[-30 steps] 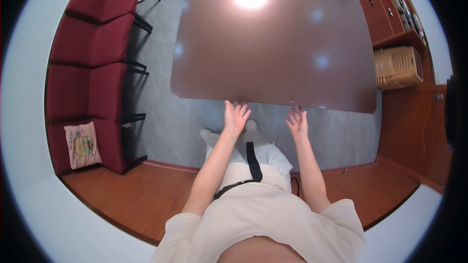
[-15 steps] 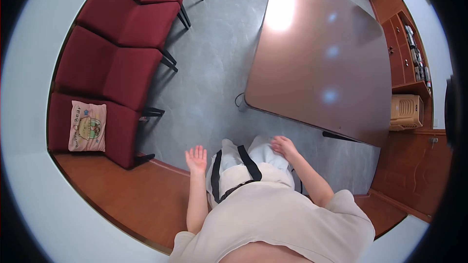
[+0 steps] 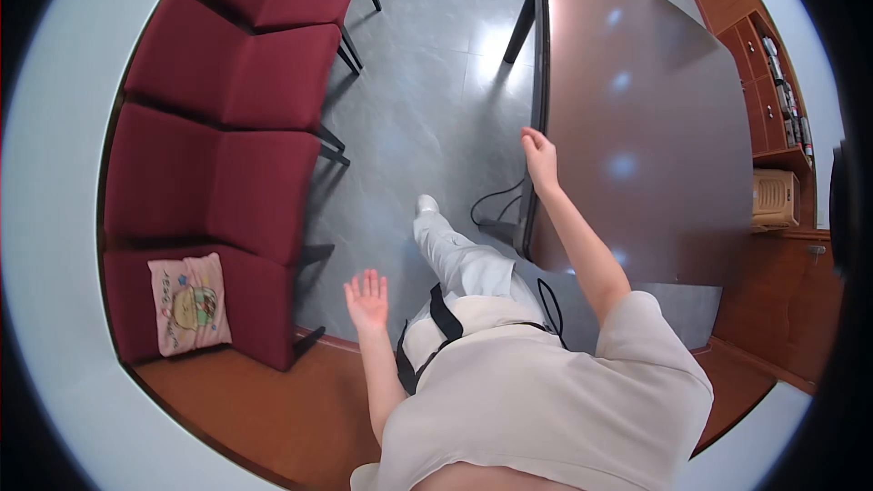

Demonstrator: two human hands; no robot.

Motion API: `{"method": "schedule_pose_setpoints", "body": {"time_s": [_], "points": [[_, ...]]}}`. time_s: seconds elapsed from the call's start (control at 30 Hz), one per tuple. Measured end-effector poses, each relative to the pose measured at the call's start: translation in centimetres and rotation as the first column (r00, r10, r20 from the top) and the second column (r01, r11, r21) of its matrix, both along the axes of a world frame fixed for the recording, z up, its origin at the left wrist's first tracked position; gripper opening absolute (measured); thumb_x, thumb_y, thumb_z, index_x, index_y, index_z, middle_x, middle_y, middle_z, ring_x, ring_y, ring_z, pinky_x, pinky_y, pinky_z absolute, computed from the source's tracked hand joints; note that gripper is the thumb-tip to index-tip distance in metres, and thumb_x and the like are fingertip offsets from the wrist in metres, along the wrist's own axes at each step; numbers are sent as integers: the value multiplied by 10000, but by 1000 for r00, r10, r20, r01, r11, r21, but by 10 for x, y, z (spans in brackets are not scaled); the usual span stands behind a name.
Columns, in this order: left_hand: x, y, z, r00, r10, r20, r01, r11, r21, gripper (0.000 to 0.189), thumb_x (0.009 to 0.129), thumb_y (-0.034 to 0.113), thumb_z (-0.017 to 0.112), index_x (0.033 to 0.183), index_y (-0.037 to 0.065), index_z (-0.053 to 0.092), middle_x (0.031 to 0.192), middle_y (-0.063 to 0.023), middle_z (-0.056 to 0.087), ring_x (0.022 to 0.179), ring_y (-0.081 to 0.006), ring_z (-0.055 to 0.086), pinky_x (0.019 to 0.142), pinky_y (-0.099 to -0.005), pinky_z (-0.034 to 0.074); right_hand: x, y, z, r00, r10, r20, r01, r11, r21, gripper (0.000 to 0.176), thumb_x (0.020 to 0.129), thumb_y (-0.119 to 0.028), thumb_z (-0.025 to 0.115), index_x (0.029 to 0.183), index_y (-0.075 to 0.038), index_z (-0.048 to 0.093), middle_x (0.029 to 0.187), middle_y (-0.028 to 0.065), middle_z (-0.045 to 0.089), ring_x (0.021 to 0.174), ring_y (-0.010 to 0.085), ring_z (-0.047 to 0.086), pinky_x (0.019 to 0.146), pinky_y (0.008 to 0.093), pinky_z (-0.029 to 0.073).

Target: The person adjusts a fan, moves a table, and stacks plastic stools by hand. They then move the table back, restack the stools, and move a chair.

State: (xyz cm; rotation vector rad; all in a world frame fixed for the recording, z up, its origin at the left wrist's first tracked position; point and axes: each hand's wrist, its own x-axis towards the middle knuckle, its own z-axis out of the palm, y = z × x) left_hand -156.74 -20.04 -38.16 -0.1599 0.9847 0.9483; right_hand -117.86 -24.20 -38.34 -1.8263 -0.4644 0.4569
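My left hand (image 3: 367, 300) is held palm up beside my hip, fingers spread, with nothing in it. Reaching forward over the near left edge of the brown table (image 3: 646, 100), my right hand (image 3: 540, 156) has its fingers curled together; whether anything is inside them is hidden. Nearest to my left hand is the end red chair (image 3: 259, 305), which bears a pink bear cushion (image 3: 190, 304). One leg in light trousers (image 3: 464, 259) is stretched forward on the floor.
Red chairs (image 3: 255, 186) line the left wall. A black cable (image 3: 482, 205) loops by the table's near left corner. On the right stand a wooden cabinet (image 3: 759, 100), a tan plastic crate (image 3: 775, 198) and a brown door (image 3: 782, 309). Grey floor (image 3: 391, 118) lies between chairs and table.
My right hand has swung forward and up to the table's edge, and its fingers have curled in. One leg has stepped forward. The chairs, cushion and table have shifted in view.
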Motion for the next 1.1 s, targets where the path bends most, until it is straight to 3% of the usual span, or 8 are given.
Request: {"method": "schedule_pose_setpoints", "body": {"time_s": [0.03,0.1,0.2,0.3,0.7,0.9,0.97,1.1], "points": [[-5,19,-3,998,50,-44,-51,999,-18,534,797,354,387,1210,114,148,1113,-96,353,1027,-233,376,864,-412,312,16,22,-7,1000,-10,-14,10,1000,-5,268,749,-148,455,947,23,512,898,115,551,845,172,515,750,265,379],[-18,47,-3,991,73,-112,-79,996,-46,547,796,359,388,1217,117,136,1128,-93,346,1033,-231,373,865,-407,311,38,52,-18,952,-94,291,170,954,-249,326,738,-157,451,999,38,469,1029,181,470,960,254,455,822,316,341],[-8,105,1,982,56,-180,-65,997,-45,575,789,371,394,1228,126,115,1164,-80,323,1047,-221,365,867,-390,312,76,85,-47,894,-96,438,295,861,-414,419,723,-173,464,1063,60,392,1129,222,356,1045,310,356,877,349,285],[14,155,1,987,7,-158,-11,1000,-21,574,788,374,395,1227,127,120,1168,-73,319,1045,-219,368,865,-387,314,98,98,-48,906,-115,407,345,758,-553,484,716,-185,476,1097,78,332,1160,230,309,1074,315,317,890,352,268],[116,350,-43,929,-359,-90,343,927,-155,526,803,358,367,1212,103,158,1149,-73,343,1040,-224,374,858,-405,321,109,129,-59,791,-358,495,603,593,-534,617,667,-253,521,1131,78,286,1169,215,308,1074,328,297,909,345,231],[184,467,-46,799,-589,-123,578,808,-115,510,813,385,314,1207,85,192,1187,-62,319,1068,-216,350,877,-387,309,113,139,-54,754,-535,383,650,519,-555,560,683,-272,496,1098,72,343,1092,233,390,1047,341,326,894,360,242],[218,498,-39,747,-652,-128,645,758,-94,509,815,385,310,1208,83,193,1191,-61,314,1071,-216,347,879,-387,308,103,146,-60,695,-619,365,687,424,-589,525,690,-258,490,1083,68,366,1053,228,428,1025,336,358,878,354,265],[305,528,-31,602,-790,-116,794,607,-13,500,819,383,299,1205,79,203,1198,-62,304,1078,-215,338,882,-388,304,69,151,-65,591,-734,335,778,407,-479,455,706,-225,478,1039,78,407,996,229,459,965,337,393,852,351,292]]}}
